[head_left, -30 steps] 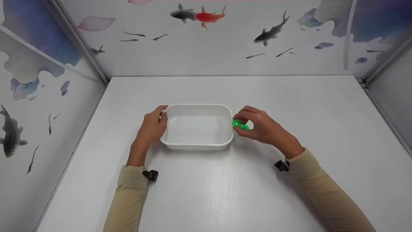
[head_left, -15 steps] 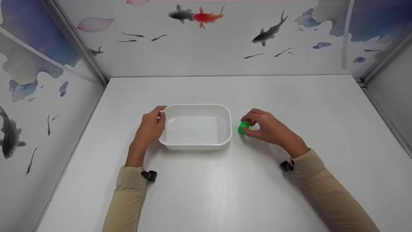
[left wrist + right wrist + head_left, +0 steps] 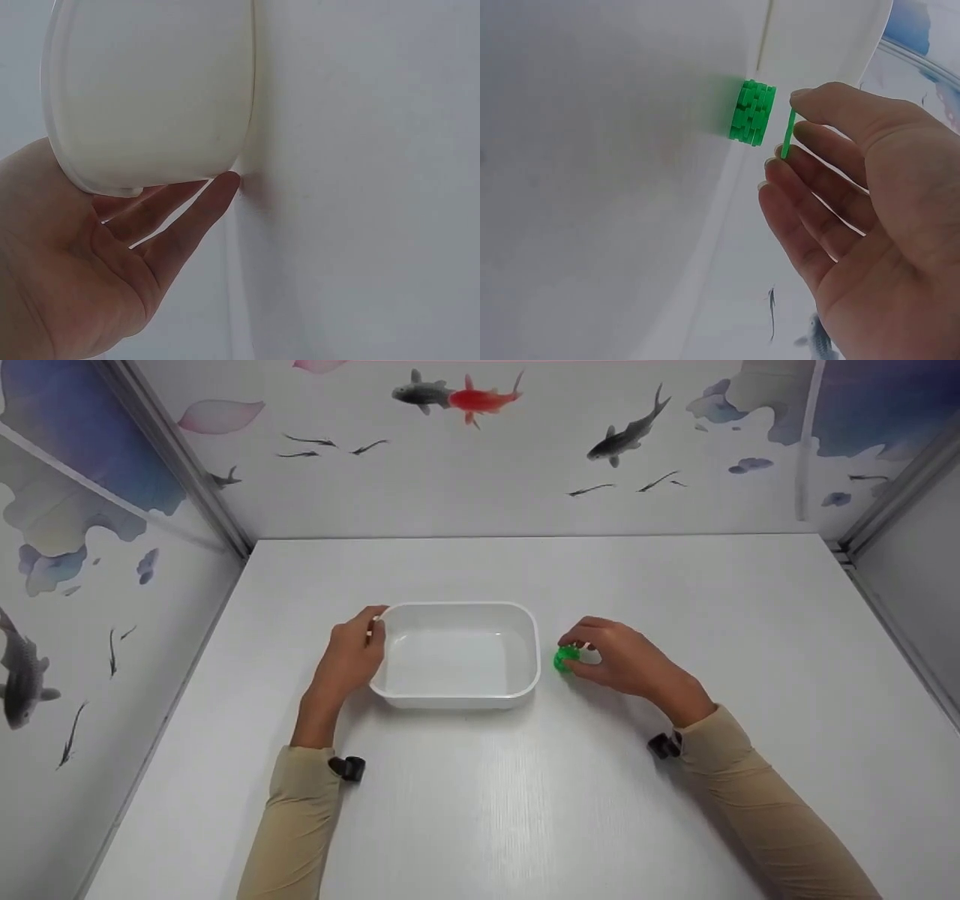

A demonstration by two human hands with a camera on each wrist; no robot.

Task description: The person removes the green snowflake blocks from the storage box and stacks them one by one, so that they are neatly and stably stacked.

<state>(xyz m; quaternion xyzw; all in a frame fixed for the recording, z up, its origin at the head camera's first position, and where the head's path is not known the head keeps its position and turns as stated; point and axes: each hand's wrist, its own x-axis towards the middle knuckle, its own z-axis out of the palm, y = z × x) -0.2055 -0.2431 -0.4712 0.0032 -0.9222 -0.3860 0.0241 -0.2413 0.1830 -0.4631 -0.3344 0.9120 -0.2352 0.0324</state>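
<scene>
In the head view my left hand (image 3: 351,652) holds the left end of a white rectangular plastic basin (image 3: 457,701). The left wrist view has the fingers outside the basin's wall (image 3: 157,97), one fingertip low near the tabletop; the thumb's tip is hidden by the rim. Just right of the basin, a small stack of green notched discs (image 3: 752,114) stands on the table. My right hand (image 3: 855,195) pinches one thin green disc (image 3: 788,133), seen edge-on, slightly apart from the stack's top. From the head view, the right fingers partly cover the green pieces (image 3: 564,661).
The white table (image 3: 465,810) reaches to a back wall (image 3: 480,487) printed with fish. A patterned panel (image 3: 97,660) stands along the left and a plain one (image 3: 915,562) along the right. Each sleeve cuff carries a small black camera.
My right hand has moved slightly right and down, away from the basin's right wall, with the green discs. Its fingers have shifted a little since. The left hand keeps its place on the basin.
</scene>
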